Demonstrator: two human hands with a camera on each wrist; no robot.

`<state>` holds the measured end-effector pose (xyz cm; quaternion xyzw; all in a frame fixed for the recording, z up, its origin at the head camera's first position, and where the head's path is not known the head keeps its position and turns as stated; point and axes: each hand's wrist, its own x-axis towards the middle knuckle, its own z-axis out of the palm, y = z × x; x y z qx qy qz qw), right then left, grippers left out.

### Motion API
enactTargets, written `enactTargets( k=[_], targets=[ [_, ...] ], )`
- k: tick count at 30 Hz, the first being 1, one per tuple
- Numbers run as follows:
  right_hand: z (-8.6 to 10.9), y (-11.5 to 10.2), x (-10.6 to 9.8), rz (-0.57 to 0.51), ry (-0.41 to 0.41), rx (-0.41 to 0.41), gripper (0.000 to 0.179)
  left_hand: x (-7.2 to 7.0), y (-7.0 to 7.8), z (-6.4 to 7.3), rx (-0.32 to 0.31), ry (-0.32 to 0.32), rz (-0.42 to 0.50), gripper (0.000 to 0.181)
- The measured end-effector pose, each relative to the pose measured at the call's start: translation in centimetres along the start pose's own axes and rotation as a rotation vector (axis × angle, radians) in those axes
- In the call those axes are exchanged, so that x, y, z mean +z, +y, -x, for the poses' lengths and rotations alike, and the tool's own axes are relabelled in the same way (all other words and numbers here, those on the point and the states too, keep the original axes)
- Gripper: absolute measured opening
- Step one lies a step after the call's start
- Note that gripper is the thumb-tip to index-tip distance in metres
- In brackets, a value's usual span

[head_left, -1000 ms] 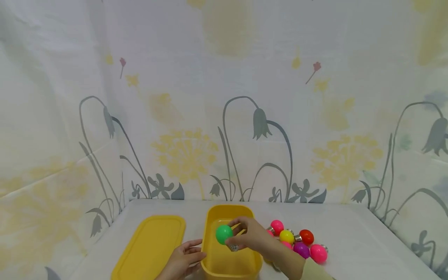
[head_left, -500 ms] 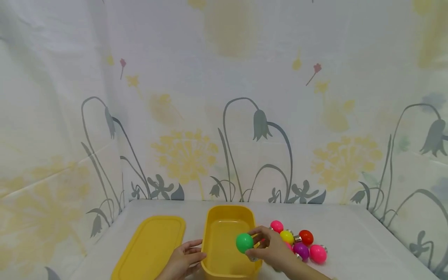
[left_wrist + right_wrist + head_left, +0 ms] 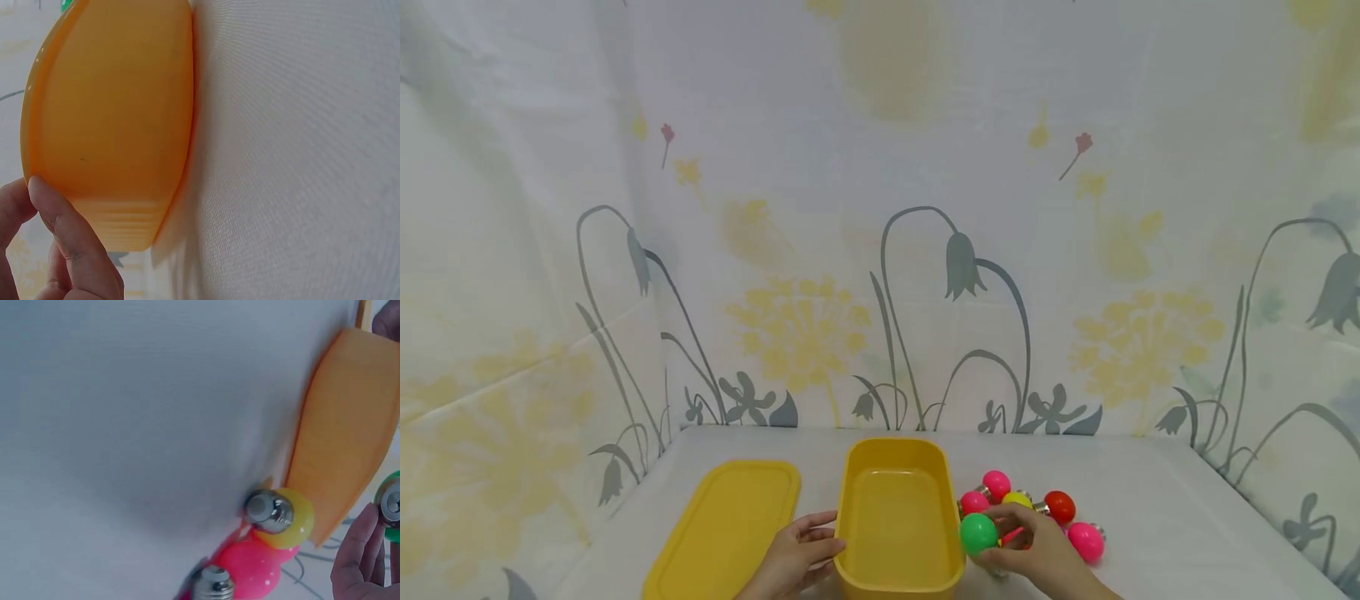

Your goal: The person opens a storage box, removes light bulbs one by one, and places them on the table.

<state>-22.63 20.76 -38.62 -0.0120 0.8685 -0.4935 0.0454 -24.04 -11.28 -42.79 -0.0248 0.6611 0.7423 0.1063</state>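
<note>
My right hand (image 3: 1041,550) holds a green light bulb (image 3: 978,534) between thumb and fingers, just beyond the right rim of a yellow plastic box (image 3: 898,533). The bulb's silver screw base (image 3: 391,503) faces the camera in the right wrist view. On the box's left side, my left hand (image 3: 797,554) pinches the rim; its thumb (image 3: 69,228) lies against the outer wall in the left wrist view. Pink bulbs (image 3: 997,484), a red bulb (image 3: 1060,506) and a yellow bulb (image 3: 299,519) lie close to my right hand, which partly covers the group.
A flat yellow lid (image 3: 730,525) lies on the white table (image 3: 1180,517), left of the box. Behind the table hangs a flower-patterned cloth (image 3: 820,208). Another pink bulb (image 3: 1086,542) sits at the right edge of the group.
The right hand has carried the green bulb rightward, from over the box's inside to beyond its right rim, beside the other bulbs. The left hand has kept its place on the box.
</note>
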Motion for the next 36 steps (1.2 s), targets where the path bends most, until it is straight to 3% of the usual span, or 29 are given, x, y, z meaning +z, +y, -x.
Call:
enactTargets(
  k=[5, 10, 21, 36],
  targets=[
    [-0.1, 1.5, -0.7, 0.052, 0.082, 0.055, 0.064, 0.3, 0.1, -0.1, -0.023, 0.011, -0.001, 0.054],
    [-0.2, 2.9, -1.1, 0.082, 0.102, 0.08, 0.063, 0.3, 0.1, -0.1, -0.025, 0.014, 0.004, 0.055],
    [-0.7, 5.8, -1.5, 0.126, 0.114, 0.169, 0.058, 0.3, 0.1, -0.1, -0.034, 0.01, 0.003, 0.056],
    [-1.3, 6.8, -1.4, 0.168, 0.1, 0.222, 0.057, 0.5, 0.3, 0.1, -0.049, 0.026, 0.0, 0.055]
  ],
)
